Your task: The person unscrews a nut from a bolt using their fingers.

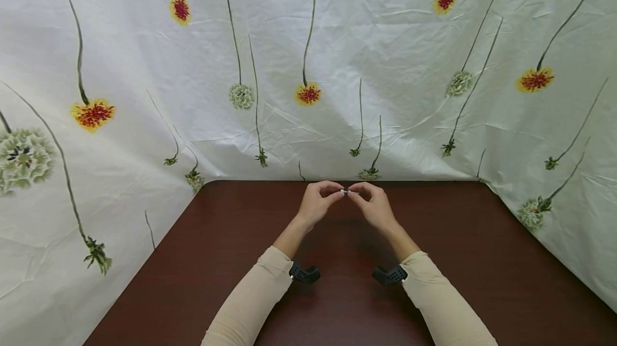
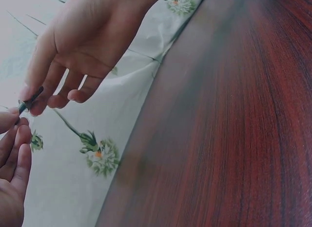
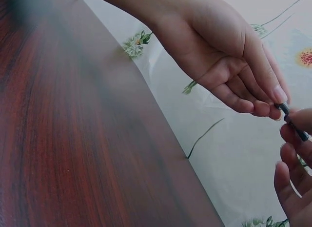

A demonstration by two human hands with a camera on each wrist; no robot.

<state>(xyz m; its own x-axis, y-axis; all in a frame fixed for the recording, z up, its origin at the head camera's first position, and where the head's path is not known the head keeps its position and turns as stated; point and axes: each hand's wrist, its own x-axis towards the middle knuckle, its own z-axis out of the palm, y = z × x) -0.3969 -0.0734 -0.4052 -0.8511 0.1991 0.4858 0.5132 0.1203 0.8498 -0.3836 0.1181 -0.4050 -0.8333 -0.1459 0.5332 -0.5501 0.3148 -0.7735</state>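
Above the far edge of the table, both hands meet at a small dark screw (image 1: 345,191). My left hand (image 1: 315,204) pinches one end between thumb and fingertips. From the other side, my right hand (image 1: 377,208) pinches it the same way. Threads show on the screw (image 3: 283,108) in the right wrist view, beside the left thumb. A dark end of the screw (image 2: 36,94) pokes out past the right fingertips in the left wrist view. Fingers hide part of its length.
The dark red-brown table (image 1: 231,239) spreads beneath both forearms. Behind it and along the sides hangs a white cloth (image 1: 409,57) printed with flowers. A black strap (image 1: 305,273) is on the left wrist, and another black strap (image 1: 389,275) on the right.
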